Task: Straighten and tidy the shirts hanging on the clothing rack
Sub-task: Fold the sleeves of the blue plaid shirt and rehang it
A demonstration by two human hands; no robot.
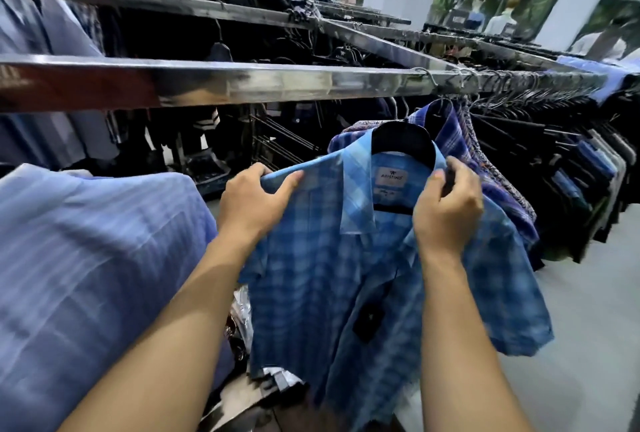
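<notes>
A light blue plaid short-sleeved shirt (322,286) hangs on a black hanger (403,140) whose hook is on the steel rail (242,83). My left hand (254,203) grips the shirt's left shoulder, thumb on top of the fabric. My right hand (446,206) pinches the right side of the collar and shoulder next to the hanger's arm. A dark tag (369,322) dangles on the shirt's front. More plaid shirts (450,133) hang directly behind it.
A striped blue shirt (86,275) hangs close at my left. Several dark garments on hangers (554,154) crowd the rail to the right. Another rail (156,1) with dark clothes runs behind. Pale floor (588,310) lies at the right.
</notes>
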